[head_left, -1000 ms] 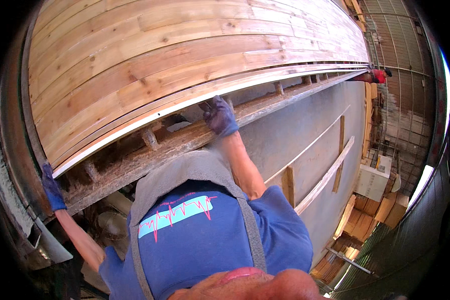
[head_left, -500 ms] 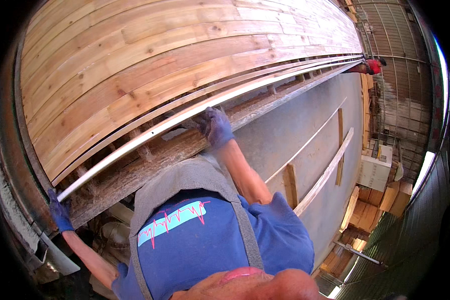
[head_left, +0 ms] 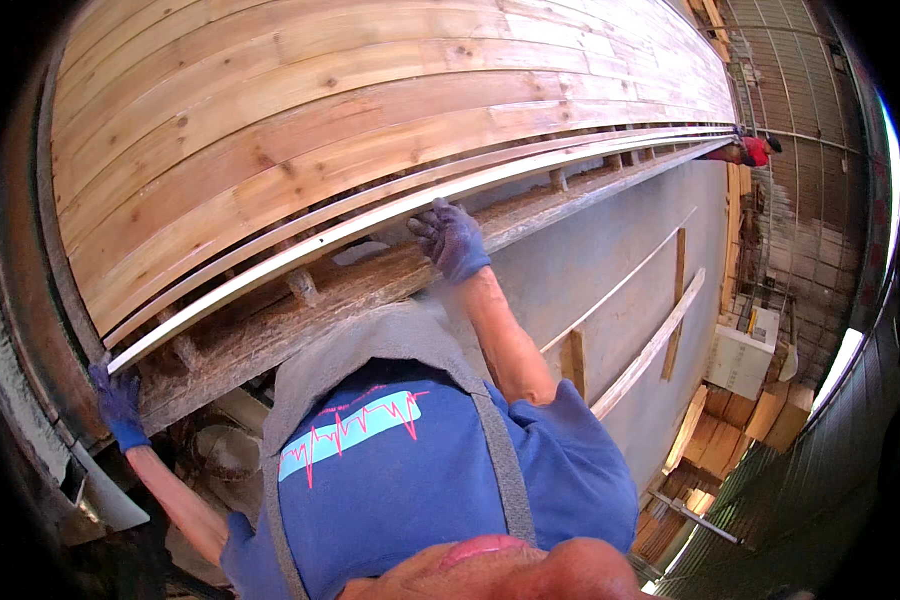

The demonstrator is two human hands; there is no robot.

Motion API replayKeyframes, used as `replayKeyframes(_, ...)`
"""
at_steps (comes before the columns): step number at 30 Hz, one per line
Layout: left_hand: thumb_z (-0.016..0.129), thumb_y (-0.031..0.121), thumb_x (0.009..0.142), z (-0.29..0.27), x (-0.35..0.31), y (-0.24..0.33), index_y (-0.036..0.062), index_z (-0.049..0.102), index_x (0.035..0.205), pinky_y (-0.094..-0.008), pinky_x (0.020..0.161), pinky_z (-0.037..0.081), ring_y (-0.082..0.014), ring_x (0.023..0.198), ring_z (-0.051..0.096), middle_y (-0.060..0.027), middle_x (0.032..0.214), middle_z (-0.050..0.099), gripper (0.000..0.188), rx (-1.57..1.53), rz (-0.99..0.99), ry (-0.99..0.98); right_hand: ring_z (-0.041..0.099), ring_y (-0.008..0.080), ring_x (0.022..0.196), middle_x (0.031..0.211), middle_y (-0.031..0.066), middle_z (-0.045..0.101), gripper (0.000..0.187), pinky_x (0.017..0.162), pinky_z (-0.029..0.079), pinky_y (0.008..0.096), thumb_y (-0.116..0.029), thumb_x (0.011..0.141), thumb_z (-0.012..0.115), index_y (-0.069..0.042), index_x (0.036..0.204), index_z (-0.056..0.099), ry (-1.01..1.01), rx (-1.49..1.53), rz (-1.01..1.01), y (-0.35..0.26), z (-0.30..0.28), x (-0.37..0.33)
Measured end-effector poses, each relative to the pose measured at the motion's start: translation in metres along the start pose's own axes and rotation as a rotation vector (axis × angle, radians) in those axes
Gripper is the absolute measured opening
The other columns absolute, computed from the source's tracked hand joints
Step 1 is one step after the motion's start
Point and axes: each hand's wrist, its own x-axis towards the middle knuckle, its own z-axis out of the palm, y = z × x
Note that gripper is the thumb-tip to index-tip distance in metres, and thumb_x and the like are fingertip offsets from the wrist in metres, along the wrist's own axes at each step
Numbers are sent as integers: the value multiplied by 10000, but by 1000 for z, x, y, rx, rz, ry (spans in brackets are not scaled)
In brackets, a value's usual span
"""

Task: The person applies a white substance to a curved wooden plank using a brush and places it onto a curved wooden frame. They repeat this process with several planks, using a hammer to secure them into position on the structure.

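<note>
Evidently both gloved hands grip a long pale strip (head_left: 390,212): right hand (head_left: 450,238) clasps its middle, left hand (head_left: 120,402) pinches its near end. It lies along the planked hull's (head_left: 320,110) lower edge, apparently being fitted; seating it next needs even pressure.

The left hand (head_left: 120,405) sits by the picture's dark left rim, its fingertips hidden behind the end of the pale strip (head_left: 390,215). The far end of the strip is too small to follow, and so is the person in red (head_left: 755,150) there.
</note>
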Motion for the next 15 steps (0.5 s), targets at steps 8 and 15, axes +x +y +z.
replayKeyframes(8, 770, 177, 774, -23, 13, -2, 128, 491, 1376, -411, 1153, 321, -335, 1401, 338, -161, 1500, 375, 665, 1345, 483, 57, 651, 252, 799, 966, 117, 641, 244, 527, 461, 309, -331, 972, 537, -107, 1069, 551, 87, -57, -7, -5, 9, 12)
replayKeyframes(15, 565, 437, 969, 11, -13, 51, 66, 603, 1262, -273, 608, 530, -160, 753, 645, -68, 1017, 688, 474, -12, -163, 302, 636, 190, 645, 776, 59, 636, 195, 444, 419, 287, -304, 948, 608, -114, 961, 566, 55, -187, 94, -14, -23, -24)
